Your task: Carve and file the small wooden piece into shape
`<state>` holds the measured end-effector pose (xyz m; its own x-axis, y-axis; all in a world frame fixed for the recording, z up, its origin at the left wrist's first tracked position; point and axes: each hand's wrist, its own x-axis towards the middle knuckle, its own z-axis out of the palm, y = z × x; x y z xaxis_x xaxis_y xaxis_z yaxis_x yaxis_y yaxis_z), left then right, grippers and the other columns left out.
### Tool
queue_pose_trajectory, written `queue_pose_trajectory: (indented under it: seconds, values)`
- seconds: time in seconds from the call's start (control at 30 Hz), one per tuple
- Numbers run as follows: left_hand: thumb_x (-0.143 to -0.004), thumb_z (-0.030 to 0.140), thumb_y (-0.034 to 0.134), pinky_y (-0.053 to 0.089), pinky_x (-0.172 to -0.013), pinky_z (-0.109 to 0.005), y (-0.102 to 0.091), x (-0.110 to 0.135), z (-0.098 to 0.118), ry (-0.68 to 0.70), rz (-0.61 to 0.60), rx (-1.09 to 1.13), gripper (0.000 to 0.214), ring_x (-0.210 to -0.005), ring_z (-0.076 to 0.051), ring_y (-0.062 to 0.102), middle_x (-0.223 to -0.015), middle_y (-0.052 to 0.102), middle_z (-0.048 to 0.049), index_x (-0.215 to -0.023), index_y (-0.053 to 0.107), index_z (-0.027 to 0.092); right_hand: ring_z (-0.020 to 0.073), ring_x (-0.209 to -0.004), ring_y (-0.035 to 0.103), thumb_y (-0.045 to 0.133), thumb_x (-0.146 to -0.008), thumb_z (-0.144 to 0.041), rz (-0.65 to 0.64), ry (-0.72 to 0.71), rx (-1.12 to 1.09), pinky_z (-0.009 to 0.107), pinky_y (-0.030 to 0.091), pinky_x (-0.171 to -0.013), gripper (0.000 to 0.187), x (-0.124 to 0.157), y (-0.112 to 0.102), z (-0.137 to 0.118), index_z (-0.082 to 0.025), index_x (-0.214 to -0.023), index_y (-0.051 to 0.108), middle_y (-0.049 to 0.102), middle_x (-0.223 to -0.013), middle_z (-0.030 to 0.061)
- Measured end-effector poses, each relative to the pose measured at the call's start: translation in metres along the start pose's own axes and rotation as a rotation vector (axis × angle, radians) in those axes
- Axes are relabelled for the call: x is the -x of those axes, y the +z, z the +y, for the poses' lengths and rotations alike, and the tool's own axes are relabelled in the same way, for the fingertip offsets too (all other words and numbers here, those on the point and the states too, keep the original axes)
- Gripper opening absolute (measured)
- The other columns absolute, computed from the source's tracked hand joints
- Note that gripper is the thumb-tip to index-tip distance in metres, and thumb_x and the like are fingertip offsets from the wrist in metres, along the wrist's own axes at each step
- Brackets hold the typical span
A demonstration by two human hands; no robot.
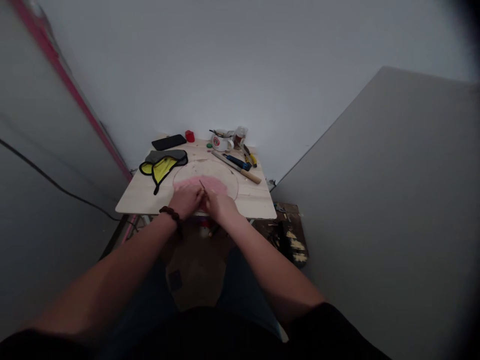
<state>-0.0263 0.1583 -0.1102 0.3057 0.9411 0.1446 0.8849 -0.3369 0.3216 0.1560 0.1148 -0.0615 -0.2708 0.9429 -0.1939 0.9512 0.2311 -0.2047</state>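
Note:
My left hand [187,199] is closed in a fist at the near edge of the small table, a dark beaded bracelet on its wrist. Whatever it grips is hidden by the fingers. Right beside it, my right hand [220,205] is closed around a thin dark stick-like tool [201,184] that points up and away, its kind too small to make out. Beneath both hands, pink powder [216,185] covers the near half of a circle [187,169] marked on the wooden tabletop.
A file with a wooden handle [252,176], a blue-handled tool [237,161] and yellow-handled pliers [253,159] lie right. Behind are a mug [221,144], a glass jar [240,136], a red cap [189,136] and a black phone [168,142]. Left lies a grey-and-yellow cloth item [163,167].

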Motion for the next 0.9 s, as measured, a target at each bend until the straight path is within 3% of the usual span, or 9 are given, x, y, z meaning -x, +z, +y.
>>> queue_pose_trajectory:
  seconds: [0.17,0.37,0.53,0.73,0.9]
  values:
    - [-0.117,0.04,0.051,0.052,-0.102,-0.047,-0.001,0.0,0.002,0.002,0.006,0.005,0.037,-0.114,-0.034,0.076,-0.118,0.085,-0.0163,-0.104,0.079,0.021,0.0339,-0.116,0.085,0.046,-0.122,-0.036,0.06,0.004,0.02,0.041,0.062,-0.102,0.065,0.015,0.012,0.011,-0.029,-0.186,0.039,0.088,-0.131,0.0164]
    - [-0.119,0.041,0.046,0.053,-0.105,-0.048,-0.001,0.001,0.002,-0.012,-0.004,0.001,0.042,-0.118,-0.035,0.075,-0.121,0.085,-0.0182,-0.106,0.081,0.02,0.0348,-0.119,0.085,0.041,-0.124,-0.043,0.063,0.012,-0.064,0.041,0.063,-0.099,0.058,-0.002,0.009,0.003,-0.03,-0.179,0.054,0.087,-0.137,0.016]
    - [-0.117,0.041,0.051,0.053,-0.106,-0.047,0.001,0.0,0.001,0.001,0.01,0.006,0.036,-0.117,-0.034,0.076,-0.121,0.085,-0.0163,-0.106,0.08,0.021,0.0339,-0.116,0.085,0.047,-0.12,-0.036,0.091,0.01,-0.015,0.041,0.062,-0.1,0.062,0.012,0.015,0.013,-0.03,-0.182,0.048,0.088,-0.132,0.0156]
    - [-0.119,0.041,0.048,0.053,-0.107,-0.046,0.006,0.001,-0.003,0.003,0.018,-0.007,0.039,-0.119,-0.034,0.076,-0.122,0.086,-0.016,-0.107,0.08,0.022,0.0353,-0.123,0.083,0.042,-0.121,-0.041,0.076,-0.002,-0.117,0.044,0.063,-0.104,0.061,-0.011,0.012,0.005,-0.029,-0.18,0.054,0.086,-0.141,0.0153]
    - [-0.119,0.047,0.049,0.053,-0.107,-0.047,0.006,0.0,-0.002,-0.003,0.018,-0.01,0.042,-0.119,-0.034,0.076,-0.118,0.086,-0.0169,-0.103,0.079,0.023,0.0356,-0.124,0.083,0.045,-0.119,-0.035,0.161,-0.015,-0.173,0.045,0.063,-0.108,0.067,-0.007,0.013,0.018,-0.028,-0.186,0.043,0.085,-0.142,0.0145]
